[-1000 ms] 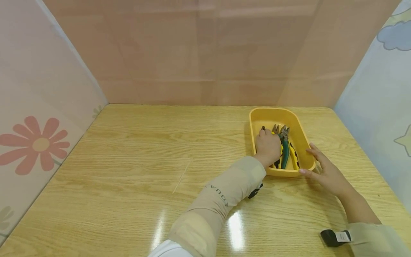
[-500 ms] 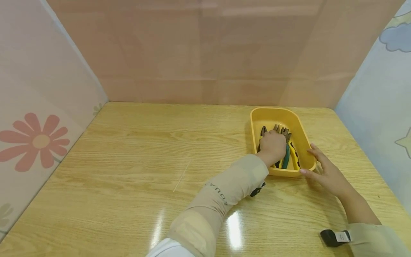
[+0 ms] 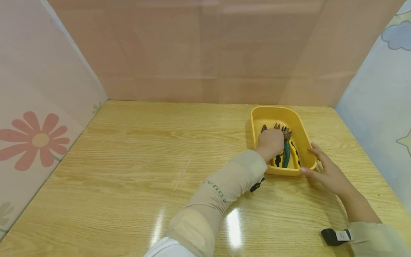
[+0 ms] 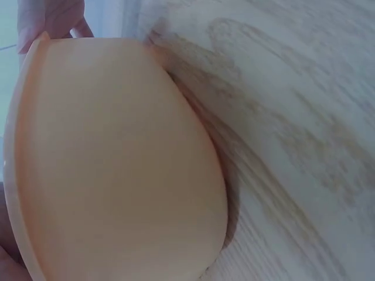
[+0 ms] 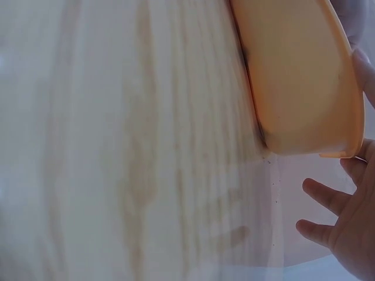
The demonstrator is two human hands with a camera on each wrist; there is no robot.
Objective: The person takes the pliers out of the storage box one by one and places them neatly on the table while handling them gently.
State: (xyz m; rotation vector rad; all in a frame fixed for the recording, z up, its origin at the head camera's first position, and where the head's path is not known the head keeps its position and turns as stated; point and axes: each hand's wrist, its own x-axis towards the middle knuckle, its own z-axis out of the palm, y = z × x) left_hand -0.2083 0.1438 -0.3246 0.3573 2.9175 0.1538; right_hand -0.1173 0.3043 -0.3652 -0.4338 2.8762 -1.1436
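My left hand (image 3: 272, 142) reaches down into a yellow plastic tub (image 3: 300, 123), over the left part of a group of pliers. Its fingertips are hidden below the back of the hand, so I cannot tell whether they grip a tool. Beside it lie pliers with green handles (image 3: 287, 155) and a yellow-and-black handle (image 3: 295, 155), metal heads toward the far end. Another dark plier head (image 3: 264, 127) shows past the knuckles. My right hand (image 3: 330, 176) touches the tub's near right corner, thumb at the front rim and a finger at the side. In the right wrist view its other fingers (image 5: 325, 196) are spread and straight.
The tub stands on a wood-grain table (image 3: 128, 160), near its right end. A pinkish-brown panel (image 3: 208, 53) rises at the back. Patterned side panels stand at left (image 3: 48, 82) and right (image 3: 385, 78). A thin pale strip (image 3: 182, 175) lies left of my left arm.
My left hand shifted right across the pliers inside the tub, then slightly back left, and now covers the left tools. My right hand stays at the tub's corner.
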